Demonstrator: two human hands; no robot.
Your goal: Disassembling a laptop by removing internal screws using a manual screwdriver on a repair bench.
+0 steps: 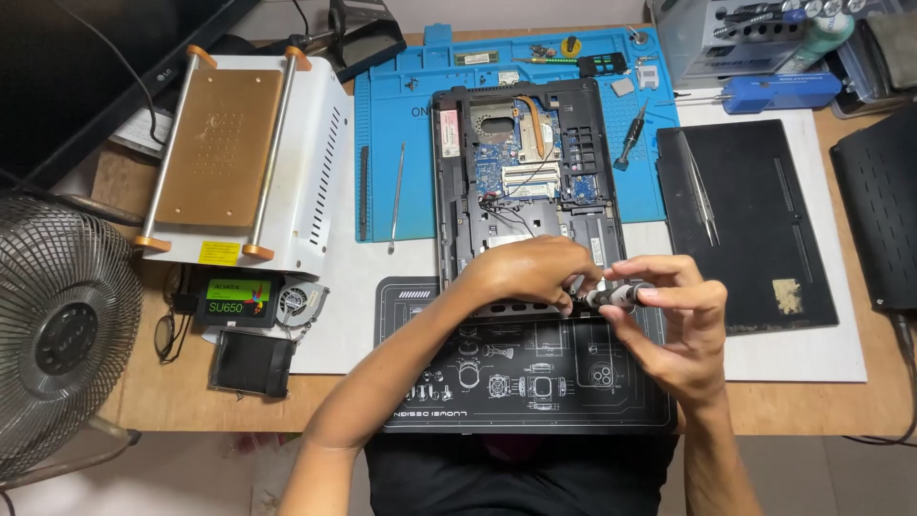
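Observation:
An opened black laptop base (458, 205) with its blue circuit board exposed lies across a blue work mat (401, 182) and a black printed mat (430, 401). My left hand (525, 269) rests on the laptop's near edge, fingers curled down on it. My right hand (673, 320) grips a small dark screwdriver (616, 295) with a silver collar. The tool lies nearly level, its tip pointing left toward my left fingers at the laptop's near right corner.
A white heating station with a copper plate (239, 153) stands at left, a fan (57, 334) beyond it. A drive (239, 297), a small cooling fan (298, 302), tweezers (702, 191) on a black panel, a spare screwdriver (630, 139) and a metal pry tool (394, 196) lie around.

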